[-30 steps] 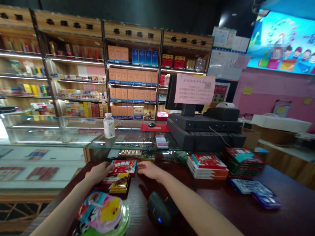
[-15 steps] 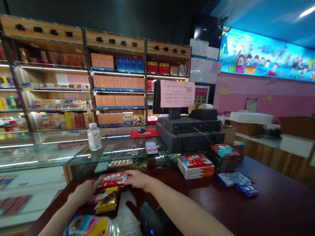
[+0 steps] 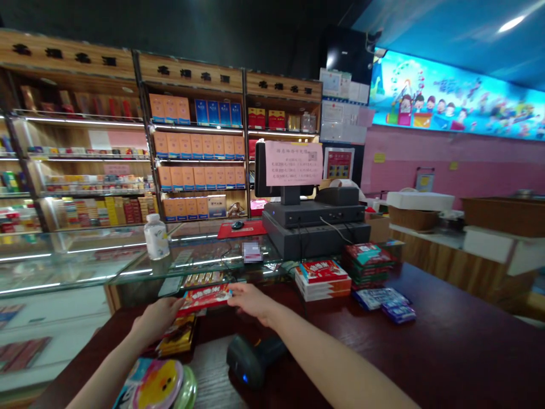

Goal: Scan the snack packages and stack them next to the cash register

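Observation:
A flat red snack pack [image 3: 206, 296] with white lettering is held level between my two hands. My left hand [image 3: 158, 319] grips its left end, and the fingers of my right hand [image 3: 252, 303] pinch the right end. Just below it, gold and brown chocolate packs [image 3: 179, 336] lie on the dark table, partly covered by my left hand and the red pack. Nearer to me sits a colourful package with a yellow cartoon face [image 3: 158, 384]. A black handheld scanner [image 3: 247, 359] with a blue light rests beside my right forearm.
Right of my hands are a stack of red-topped boxes [image 3: 322, 279], a pile of red and green packs [image 3: 368, 262] and blue packs [image 3: 383, 300]. Behind stand a cash register [image 3: 315, 220], a white bottle [image 3: 156, 237] and a glass counter [image 3: 97, 258].
Both hands have carried the red pack a little to the right and up, off the chocolate packs. The view has also turned slightly right.

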Demonstrator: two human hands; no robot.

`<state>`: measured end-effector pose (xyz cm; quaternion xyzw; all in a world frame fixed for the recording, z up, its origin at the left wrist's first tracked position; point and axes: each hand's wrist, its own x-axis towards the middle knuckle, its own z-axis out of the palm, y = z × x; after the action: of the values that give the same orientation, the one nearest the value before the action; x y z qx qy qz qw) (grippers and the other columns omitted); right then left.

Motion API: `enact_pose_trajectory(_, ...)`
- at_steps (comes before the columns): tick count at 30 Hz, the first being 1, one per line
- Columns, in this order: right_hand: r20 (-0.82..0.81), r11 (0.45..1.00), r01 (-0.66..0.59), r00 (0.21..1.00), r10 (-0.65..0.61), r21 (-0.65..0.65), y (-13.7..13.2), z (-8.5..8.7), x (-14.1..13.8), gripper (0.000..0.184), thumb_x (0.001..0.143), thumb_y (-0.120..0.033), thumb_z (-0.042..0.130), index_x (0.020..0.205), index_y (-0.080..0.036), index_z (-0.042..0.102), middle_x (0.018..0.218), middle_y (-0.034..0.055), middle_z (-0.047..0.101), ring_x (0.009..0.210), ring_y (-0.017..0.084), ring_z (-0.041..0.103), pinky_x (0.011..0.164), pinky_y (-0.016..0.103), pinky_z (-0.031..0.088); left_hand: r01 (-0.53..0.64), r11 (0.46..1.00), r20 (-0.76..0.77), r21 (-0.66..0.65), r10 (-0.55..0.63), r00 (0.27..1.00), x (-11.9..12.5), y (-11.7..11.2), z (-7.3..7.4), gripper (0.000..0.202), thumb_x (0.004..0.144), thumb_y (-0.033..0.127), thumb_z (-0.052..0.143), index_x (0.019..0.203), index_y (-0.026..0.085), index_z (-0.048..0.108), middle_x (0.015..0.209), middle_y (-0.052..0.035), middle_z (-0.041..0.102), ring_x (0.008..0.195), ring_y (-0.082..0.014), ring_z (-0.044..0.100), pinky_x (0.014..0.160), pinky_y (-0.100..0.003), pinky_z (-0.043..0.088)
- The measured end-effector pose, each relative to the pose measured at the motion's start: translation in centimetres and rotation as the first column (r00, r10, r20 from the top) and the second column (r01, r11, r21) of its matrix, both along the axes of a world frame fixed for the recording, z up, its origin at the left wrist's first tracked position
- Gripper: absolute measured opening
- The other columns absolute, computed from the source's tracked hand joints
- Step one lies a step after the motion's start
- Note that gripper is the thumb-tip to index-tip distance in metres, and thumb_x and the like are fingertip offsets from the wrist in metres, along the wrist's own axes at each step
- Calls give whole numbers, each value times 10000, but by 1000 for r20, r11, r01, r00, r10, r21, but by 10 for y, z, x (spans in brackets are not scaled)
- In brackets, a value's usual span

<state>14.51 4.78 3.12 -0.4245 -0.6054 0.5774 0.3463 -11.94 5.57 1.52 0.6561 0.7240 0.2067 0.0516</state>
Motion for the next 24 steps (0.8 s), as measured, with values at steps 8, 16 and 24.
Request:
enact_pose_trajectory(8,-91,991,24,996,-12,134,-30,0,55,531,779,-152,574,1302,-237,618,1385,53,641,1279,228,586,965,342,482,138,990,88,-43,-134,987,53,-20,23,434,913,414,347,963,215,730,1002,-90,774,1011,-272,712,877,-336,512)
enact_pose_trajectory(16,-295,939,226,944,-146,259,-23,-39,102,599,732,-201,678,1324,-267,615,1412,82,617,1322,258,562,1160,473,361,218,918,274,331,-314,909,104,-23,-5,399,873,418,437,1070,221,724,1112,-70,766,1073,-254,702,950,-375,534)
enact_pose_trajectory(24,-225,830,382,922,-315,405,-25,-58,119,636,821,-185,585,1445,-278,509,1413,110,612,1335,240,554,1102,465,440,211,835,253,508,-378,891,126,-19,-29,386,920,379,437,1119,204,718,1176,-94,738,1115,-261,676,1019,-478,505)
